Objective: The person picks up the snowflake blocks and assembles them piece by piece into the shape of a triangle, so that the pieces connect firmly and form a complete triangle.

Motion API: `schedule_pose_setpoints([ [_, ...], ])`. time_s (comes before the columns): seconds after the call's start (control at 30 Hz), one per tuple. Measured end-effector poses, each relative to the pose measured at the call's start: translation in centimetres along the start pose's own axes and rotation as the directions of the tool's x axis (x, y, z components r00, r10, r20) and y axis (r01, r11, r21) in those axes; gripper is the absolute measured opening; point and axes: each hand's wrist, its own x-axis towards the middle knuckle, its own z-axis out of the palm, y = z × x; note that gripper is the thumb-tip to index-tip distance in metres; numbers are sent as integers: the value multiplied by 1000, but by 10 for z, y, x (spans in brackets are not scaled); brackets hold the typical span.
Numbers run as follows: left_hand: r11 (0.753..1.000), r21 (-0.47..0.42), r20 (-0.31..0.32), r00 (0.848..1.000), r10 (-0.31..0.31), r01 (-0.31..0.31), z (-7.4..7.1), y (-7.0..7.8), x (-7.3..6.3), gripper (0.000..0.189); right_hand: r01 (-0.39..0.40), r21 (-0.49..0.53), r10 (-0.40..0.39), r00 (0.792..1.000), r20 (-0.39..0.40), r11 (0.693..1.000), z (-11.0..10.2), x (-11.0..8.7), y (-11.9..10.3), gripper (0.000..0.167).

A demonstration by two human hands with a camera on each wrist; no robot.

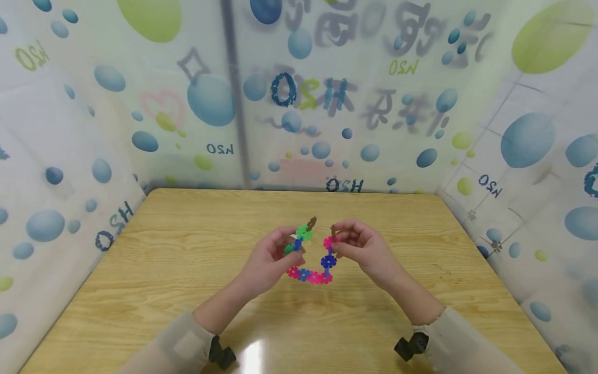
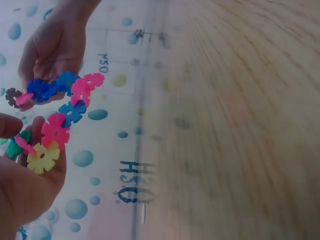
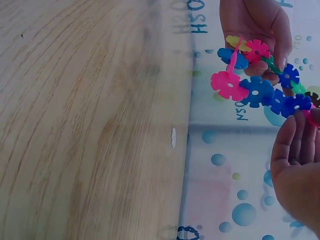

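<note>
A chain of interlocked plastic snowflake discs (image 1: 303,275) hangs in a U shape between both hands above the table. Its discs are pink, blue, green, yellow and brown. My left hand (image 1: 267,261) grips the left side around the green and blue discs, where a brown disc (image 1: 311,224) sticks up at that end. With thumb and fingers, my right hand (image 1: 369,252) pinches the other end by a pink disc (image 1: 329,242) and a brown one (image 1: 333,231). A yellow disc (image 2: 43,158) lies against the left fingers in the left wrist view. The two brown ends stand apart.
Under the hands is a light wooden table (image 1: 163,244). White sheeting (image 1: 261,135) printed with bubbles and letters stands behind its far edge and along both sides. Small black devices (image 1: 411,346) are strapped at the wrists.
</note>
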Motion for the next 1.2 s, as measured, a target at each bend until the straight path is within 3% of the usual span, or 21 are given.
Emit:
schedule_pose_setpoints([
  [0.3, 998, 54, 46, 999, -28, 25, 5, 5, -1, 34, 0, -33, 1, 999, 37, 999, 6, -3, -1, 39],
  [0.7, 999, -3, 94, 994, 52, -52, 7, 3, -1, 27, 24, -77, -18, 997, 77, 997, 13, -4, -2, 37],
  [0.9, 998, 62, 73, 997, 23, -28, 10, 2, 0, 24, 46, -111, -36, 995, 92, 993, 15, -6, -4, 35],
  [1.2, 995, 72, 87, 994, 63, -69, 11, 0, 1, 12, 56, -138, -43, 994, 100, 989, 16, -6, -5, 33],
])
